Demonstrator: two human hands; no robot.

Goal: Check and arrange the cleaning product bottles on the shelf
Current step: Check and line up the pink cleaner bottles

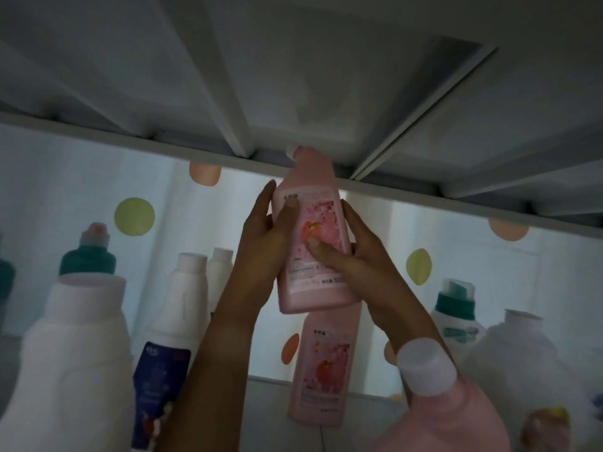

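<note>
Bottle check, mid-shelf.
I grip the pink plastic bottle with peach label (313, 243) in both hands, left hand (261, 233) at nine o'clock, right hand (355, 252) at three, raised under the upper shelf (195, 151); probably smooth and slippery, so the flat sides seem safest.

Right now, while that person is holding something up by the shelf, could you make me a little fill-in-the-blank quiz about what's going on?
1. The lifted bottle is held by ____ hands, the left hand and the right hand.
2. The colour of the lifted bottle is ____.
3. A matching bottle stands directly ____ the lifted one.
4. The big white bottle at far left has a collar below its cap coloured ____.

Missing words: two; pink; below; teal
</note>
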